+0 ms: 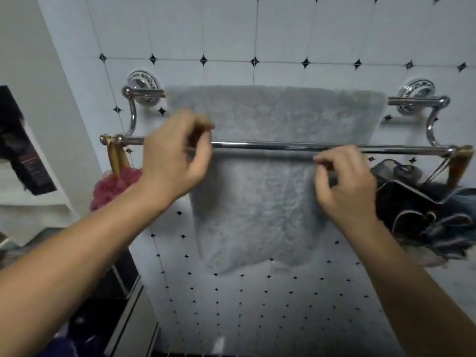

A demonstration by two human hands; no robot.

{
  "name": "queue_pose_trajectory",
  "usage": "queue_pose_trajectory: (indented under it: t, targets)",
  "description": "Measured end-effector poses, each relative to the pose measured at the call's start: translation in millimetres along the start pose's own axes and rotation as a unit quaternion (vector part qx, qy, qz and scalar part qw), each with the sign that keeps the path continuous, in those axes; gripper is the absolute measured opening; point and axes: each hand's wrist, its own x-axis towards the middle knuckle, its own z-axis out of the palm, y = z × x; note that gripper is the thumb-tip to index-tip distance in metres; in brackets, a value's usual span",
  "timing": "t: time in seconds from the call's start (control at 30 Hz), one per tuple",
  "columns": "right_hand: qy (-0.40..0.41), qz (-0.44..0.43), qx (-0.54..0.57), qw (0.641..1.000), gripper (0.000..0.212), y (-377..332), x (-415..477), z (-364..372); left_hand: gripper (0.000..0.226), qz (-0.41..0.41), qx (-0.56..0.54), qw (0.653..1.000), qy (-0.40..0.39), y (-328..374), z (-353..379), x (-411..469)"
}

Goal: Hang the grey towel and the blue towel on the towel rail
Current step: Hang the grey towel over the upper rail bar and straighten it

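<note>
Chrome towel rail [283, 146] with 2 bars is fixed to the white tiled wall [231, 29], and the grey towel [257, 202] is draped over its rear upper bar, hanging down behind the front lower bar. The left hand [175, 158] is at the front bar over the towel's left edge with fingers curled, thumb and forefinger close together, while the right hand [345, 181] pinches the towel's right edge just below that bar. A pink bath sponge [113, 186] hangs at the rail's left end and dark items [422, 202] at its right; no blue towel can be made out.
</note>
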Motion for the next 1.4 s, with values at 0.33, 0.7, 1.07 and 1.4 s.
queue_pose_trajectory:
  t: [0.33,0.7,1.07,1.4]
  targets:
    - [-0.190,0.537,0.188,0.800,0.076,75.6,-64.1,46.9,0.100,-0.558,-0.216,0.788,-0.147,-59.1,65.3,-121.4]
    - [-0.146,0.556,0.357,0.737,0.025,99.0,-80.8,67.7,0.045,-0.545,-0.351,0.749,-0.135,-89.3,81.3,-133.2]
    - [-0.151,0.575,0.337,0.731,0.041,113.9,-118.8,88.1,0.017,-0.595,-0.280,0.741,-0.135,-99.1,74.3,-154.0]
    - [-0.210,0.625,0.181,0.730,0.049,97.1,-194.5,82.7,0.036,-0.586,-0.194,0.767,-0.175,-56.7,99.3,-243.4]
